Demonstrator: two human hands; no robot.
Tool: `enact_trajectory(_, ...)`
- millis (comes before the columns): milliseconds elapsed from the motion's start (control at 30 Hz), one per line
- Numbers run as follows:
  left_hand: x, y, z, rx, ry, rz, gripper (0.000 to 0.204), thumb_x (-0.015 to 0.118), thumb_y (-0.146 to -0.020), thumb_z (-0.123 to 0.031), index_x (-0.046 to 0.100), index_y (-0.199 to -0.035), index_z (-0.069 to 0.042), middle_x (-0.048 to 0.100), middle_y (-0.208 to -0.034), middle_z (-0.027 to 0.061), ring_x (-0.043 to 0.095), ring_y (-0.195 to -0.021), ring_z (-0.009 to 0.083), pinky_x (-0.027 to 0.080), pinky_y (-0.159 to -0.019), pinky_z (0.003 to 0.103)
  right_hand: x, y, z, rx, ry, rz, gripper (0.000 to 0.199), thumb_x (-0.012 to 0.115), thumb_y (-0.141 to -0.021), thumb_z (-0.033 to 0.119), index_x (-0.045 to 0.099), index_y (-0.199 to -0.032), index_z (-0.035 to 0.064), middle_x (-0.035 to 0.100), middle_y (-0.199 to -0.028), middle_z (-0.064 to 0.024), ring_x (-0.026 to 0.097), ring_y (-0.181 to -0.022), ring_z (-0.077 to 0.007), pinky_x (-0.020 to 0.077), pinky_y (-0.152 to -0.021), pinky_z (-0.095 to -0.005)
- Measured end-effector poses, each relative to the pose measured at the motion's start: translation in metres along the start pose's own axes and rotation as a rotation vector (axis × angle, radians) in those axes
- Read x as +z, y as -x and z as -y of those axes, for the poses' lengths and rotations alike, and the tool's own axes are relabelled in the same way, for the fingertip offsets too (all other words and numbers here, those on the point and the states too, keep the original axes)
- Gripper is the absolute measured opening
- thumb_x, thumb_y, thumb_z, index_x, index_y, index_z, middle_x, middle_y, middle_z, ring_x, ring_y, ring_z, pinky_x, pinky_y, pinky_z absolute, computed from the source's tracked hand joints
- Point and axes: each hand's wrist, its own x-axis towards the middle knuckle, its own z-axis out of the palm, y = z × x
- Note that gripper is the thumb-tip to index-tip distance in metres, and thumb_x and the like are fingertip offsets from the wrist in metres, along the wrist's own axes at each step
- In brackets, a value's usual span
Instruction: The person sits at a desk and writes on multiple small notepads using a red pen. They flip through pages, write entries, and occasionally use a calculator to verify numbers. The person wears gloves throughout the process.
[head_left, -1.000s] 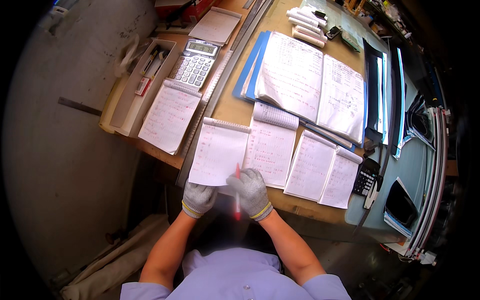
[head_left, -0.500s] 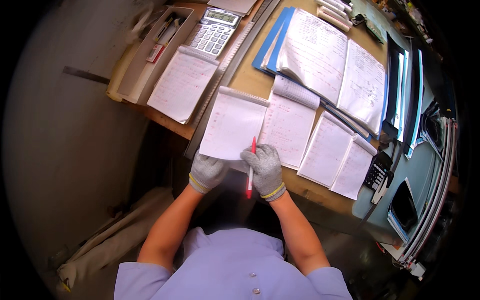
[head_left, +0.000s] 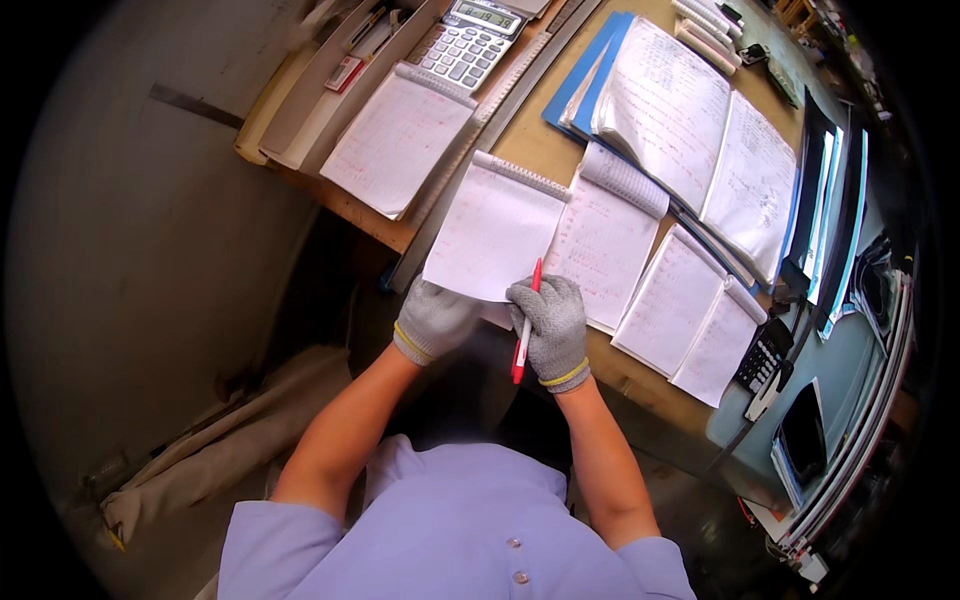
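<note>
Page-handling, apparently: clasped slim red-and-white pen [head_left: 523, 349] in right grey-knit-gloved hand [head_left: 556, 316], against white spiral-bound notepad [head_left: 497, 230]. Couldn't tell grip of left grey-knit-gloved hand [head_left: 437, 318]. For page-turning, likely needed pen clear.

Right grey-gloved grip [head_left: 550, 318] closed round red-and-white pen [head_left: 524, 335], at lower corner of white spiral-topped notepad [head_left: 498, 228]. Left grey-gloved grip [head_left: 437, 315] at near edge, partly hidden. Silver-grey calculator [head_left: 464, 48] beyond left grip; open white-paged ledger [head_left: 668, 105] beyond right grip.

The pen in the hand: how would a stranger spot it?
Start at the table; at its near edge is the right hand, grey-gloved. It holds a slim pen, set apart from the pale notepad beside it by bright red ends.
</note>
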Motion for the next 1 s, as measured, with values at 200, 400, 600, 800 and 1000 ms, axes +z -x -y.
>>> enact_trajectory(200,-0.004,-0.002,-0.004,0.024,-0.061,-0.033,0.019,0.074,-0.073,-0.007,0.072,-0.092,-0.003,0.070,-0.100,0.0129,0.066,-0.092,0.0349,0.054,-0.079,0.046,-0.011,-0.010,0.004,0.087,-0.019,0.005,0.023,0.080,-0.077,0.006,0.070,-0.098,0.0079,0.071,-0.094,-0.0116,0.067,-0.093,-0.0356,0.0515,-0.086,-0.0457)
enact_trajectory(400,-0.003,0.002,-0.005,0.003,-0.048,-0.018,0.030,0.076,-0.076,-0.006,0.072,-0.105,-0.003,0.072,-0.108,0.0115,0.067,-0.086,0.0285,0.053,-0.076,0.043,-0.022,-0.031,0.001,0.002,-0.003,-0.143,0.017,0.075,-0.079,0.010,0.067,-0.094,0.0075,0.063,-0.083,-0.0135,0.064,-0.084,-0.0359,0.0506,-0.078,-0.0453)
enact_trajectory(600,-0.002,0.002,-0.008,-0.056,-0.011,0.005,0.025,0.078,-0.076,-0.005,0.074,-0.101,-0.004,0.075,-0.112,0.0096,0.067,-0.089,0.0299,0.052,-0.083,0.042,-0.026,-0.024,-0.017,0.291,-0.165,-0.298,0.019,0.077,-0.084,-0.004,0.071,-0.101,0.0008,0.071,-0.094,-0.0118,0.069,-0.093,-0.0269,0.0549,-0.084,-0.0367)
enact_trajectory(800,-0.005,0.001,-0.009,-0.039,-0.015,0.020,0.026,0.078,-0.076,-0.005,0.074,-0.102,-0.004,0.075,-0.112,0.0102,0.067,-0.090,0.0300,0.052,-0.082,0.043,-0.032,-0.027,-0.015,0.350,-0.256,-0.371,0.022,0.077,-0.086,-0.007,0.071,-0.106,-0.0013,0.070,-0.099,-0.0099,0.068,-0.092,-0.0204,0.0546,-0.086,-0.0325)
enact_trajectory(1000,-0.008,0.004,-0.005,0.053,0.028,0.015,0.030,0.078,-0.074,-0.006,0.071,-0.103,-0.002,0.072,-0.106,0.0129,0.067,-0.082,0.0292,0.052,-0.074,0.043,-0.028,-0.021,-0.018,0.348,-0.261,-0.371,0.022,0.077,-0.086,-0.007,0.070,-0.106,-0.0018,0.069,-0.099,-0.0102,0.068,-0.091,-0.0206,0.0544,-0.084,-0.0323)
